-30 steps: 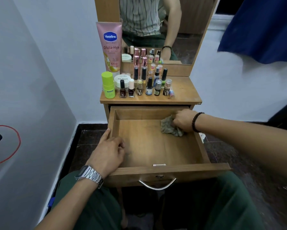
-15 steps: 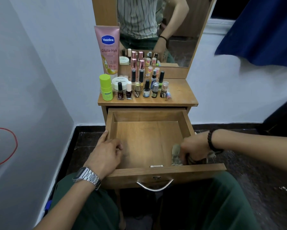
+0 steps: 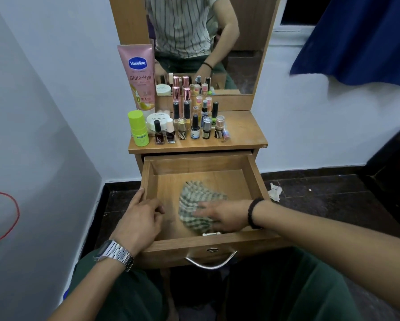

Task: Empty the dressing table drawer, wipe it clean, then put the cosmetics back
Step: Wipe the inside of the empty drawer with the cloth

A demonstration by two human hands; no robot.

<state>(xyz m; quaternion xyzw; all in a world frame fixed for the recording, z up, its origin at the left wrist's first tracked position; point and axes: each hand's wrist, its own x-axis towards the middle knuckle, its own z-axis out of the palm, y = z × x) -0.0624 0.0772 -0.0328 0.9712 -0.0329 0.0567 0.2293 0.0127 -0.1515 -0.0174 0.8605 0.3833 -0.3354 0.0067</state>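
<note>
From where I watch, the green-and-white checked cloth (image 3: pixel 195 205) looks soft, limp and light, the sort of thing that bunches rather than slides as a sheet, so I judge it is best handled by a flat palm over its middle, or by gathering a fold if it has to be lifted out. It lies on the floor of the pulled-out wooden drawer (image 3: pixel 252 179), towards the front and a little right of centre, with its near edge close to the front wall. My right hand (image 3: pixel 222 215) rests on its right side, fingers stretched out flat and pressing down, not curled round it. My left hand (image 3: pixel 140 220) sits on the drawer's left wall near the front corner, fingers loosely bent over the rim and thumb on the outside, steadying it; it is well apart from the cloth. Apart from the cloth, the drawer holds nothing I can see. The cosmetics stand on the wooden worktop (image 3: pixel 243 135) above: a pink lotion tube (image 3: pixel 137 77), a lime-green stick container (image 3: pixel 138 128), a white round jar (image 3: pixel 158 119) and rows of small nail-polish bottles (image 3: pixel 195 128). Those bottles look like glass, small and easily toppled, so I would pick each by its cap or body.
</note>
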